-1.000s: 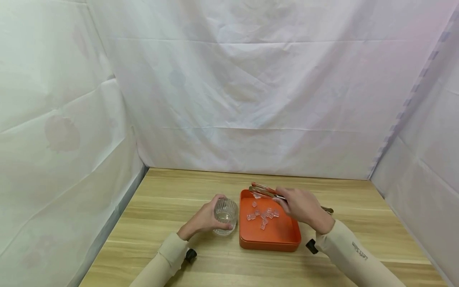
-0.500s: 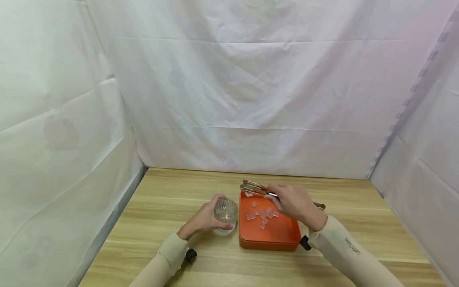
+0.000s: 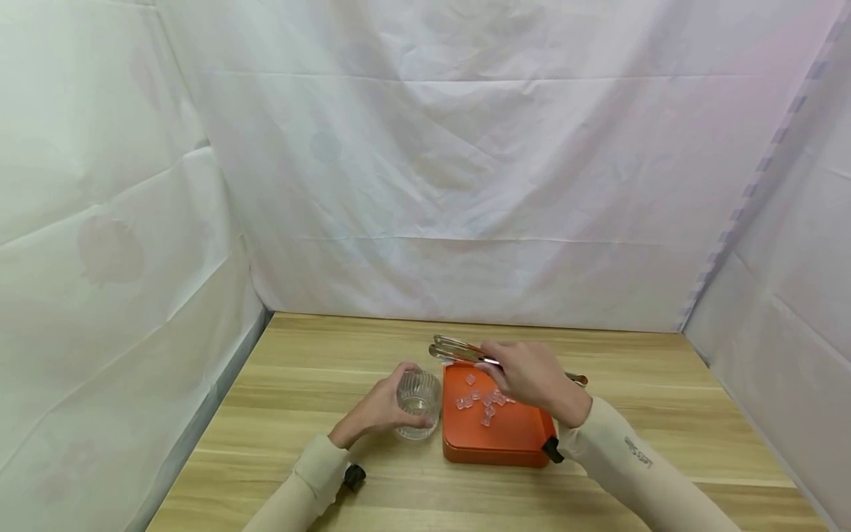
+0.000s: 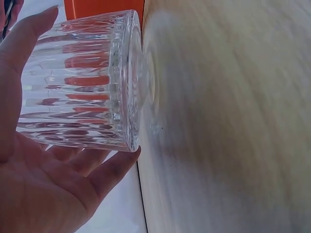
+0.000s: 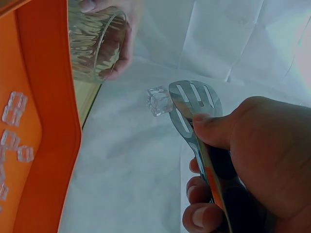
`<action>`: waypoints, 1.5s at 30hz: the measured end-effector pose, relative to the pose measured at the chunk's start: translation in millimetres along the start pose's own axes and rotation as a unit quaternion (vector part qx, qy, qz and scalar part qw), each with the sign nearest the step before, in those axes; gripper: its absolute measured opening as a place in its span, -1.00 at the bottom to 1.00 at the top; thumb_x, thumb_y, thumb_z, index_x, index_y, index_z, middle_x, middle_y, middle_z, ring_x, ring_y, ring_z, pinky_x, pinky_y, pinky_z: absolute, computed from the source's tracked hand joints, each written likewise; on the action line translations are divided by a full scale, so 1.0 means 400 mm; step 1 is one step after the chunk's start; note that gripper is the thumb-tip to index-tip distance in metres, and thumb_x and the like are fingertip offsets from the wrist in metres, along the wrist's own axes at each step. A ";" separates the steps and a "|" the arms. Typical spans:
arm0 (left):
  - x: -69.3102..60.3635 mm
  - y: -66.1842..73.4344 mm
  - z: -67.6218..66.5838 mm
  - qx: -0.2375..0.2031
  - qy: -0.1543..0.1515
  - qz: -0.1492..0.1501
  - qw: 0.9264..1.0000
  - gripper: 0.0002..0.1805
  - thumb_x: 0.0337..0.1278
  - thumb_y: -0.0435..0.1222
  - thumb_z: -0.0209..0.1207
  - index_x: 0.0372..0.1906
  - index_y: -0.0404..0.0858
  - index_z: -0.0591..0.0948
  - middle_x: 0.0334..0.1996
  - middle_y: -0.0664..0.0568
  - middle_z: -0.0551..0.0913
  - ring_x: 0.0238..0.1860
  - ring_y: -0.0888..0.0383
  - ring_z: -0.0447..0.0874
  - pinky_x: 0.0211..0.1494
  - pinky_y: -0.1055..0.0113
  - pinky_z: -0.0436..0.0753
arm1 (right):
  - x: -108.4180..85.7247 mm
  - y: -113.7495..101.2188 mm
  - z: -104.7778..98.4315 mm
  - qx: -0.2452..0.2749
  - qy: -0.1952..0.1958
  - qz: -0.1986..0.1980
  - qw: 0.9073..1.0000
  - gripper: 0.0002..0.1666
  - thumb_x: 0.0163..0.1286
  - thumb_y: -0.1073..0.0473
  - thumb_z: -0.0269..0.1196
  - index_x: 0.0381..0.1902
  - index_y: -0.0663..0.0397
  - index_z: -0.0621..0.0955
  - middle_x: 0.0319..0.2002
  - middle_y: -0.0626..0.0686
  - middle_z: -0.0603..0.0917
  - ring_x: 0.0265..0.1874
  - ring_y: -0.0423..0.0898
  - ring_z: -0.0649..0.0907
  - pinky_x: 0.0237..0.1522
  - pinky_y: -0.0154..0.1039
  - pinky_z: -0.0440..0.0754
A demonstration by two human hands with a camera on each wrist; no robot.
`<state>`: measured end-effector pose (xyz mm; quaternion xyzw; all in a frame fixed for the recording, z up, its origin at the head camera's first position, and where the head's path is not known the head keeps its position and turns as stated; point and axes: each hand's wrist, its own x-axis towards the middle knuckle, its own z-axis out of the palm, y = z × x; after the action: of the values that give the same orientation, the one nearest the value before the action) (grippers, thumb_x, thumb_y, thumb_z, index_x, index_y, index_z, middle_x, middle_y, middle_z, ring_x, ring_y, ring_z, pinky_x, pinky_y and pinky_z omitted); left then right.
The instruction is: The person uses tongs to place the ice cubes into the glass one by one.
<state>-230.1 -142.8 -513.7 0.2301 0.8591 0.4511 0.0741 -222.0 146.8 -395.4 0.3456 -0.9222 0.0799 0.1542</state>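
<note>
My left hand point(image 3: 385, 403) is curled round a ribbed clear glass point(image 4: 82, 82), which stands upright on the table just left of the orange tray. In my right hand point(image 3: 535, 375) I grip metal tongs point(image 5: 197, 99) with slotted heads. A clear ice cube point(image 5: 159, 101), perhaps two together, is caught at the tips of the tongs, raised over the tray's far left corner. Several more clear cubes point(image 3: 488, 403) lie scattered in the orange tray point(image 3: 505, 436). What lies inside the glass is hard to make out.
A wooden table point(image 3: 312, 369) carries everything. White cloth point(image 3: 452, 162) hangs behind it and along both sides. The tray's raised left wall stands close beside the glass.
My right hand has moved left with the tongs and the held cube, from over the tray to its far left corner. The left hand and the glass have stayed in place.
</note>
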 end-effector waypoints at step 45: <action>0.003 0.001 0.008 -0.029 -0.007 -0.018 0.999 0.18 -0.31 0.00 0.59 0.48 -0.03 0.15 0.18 0.06 0.56 0.15 0.09 0.54 0.24 0.00 0.49 | 0.013 -0.073 0.059 0.031 -0.015 -0.032 0.999 -0.75 0.43 -0.06 0.23 -0.36 -0.12 0.46 -0.71 -0.26 0.27 -0.78 -0.36 0.24 -0.70 -0.42 0.21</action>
<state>-230.0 -139.7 -515.0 0.2158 0.8491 0.4728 0.0947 -211.7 115.6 -414.4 0.3806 -0.9099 0.0982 0.1324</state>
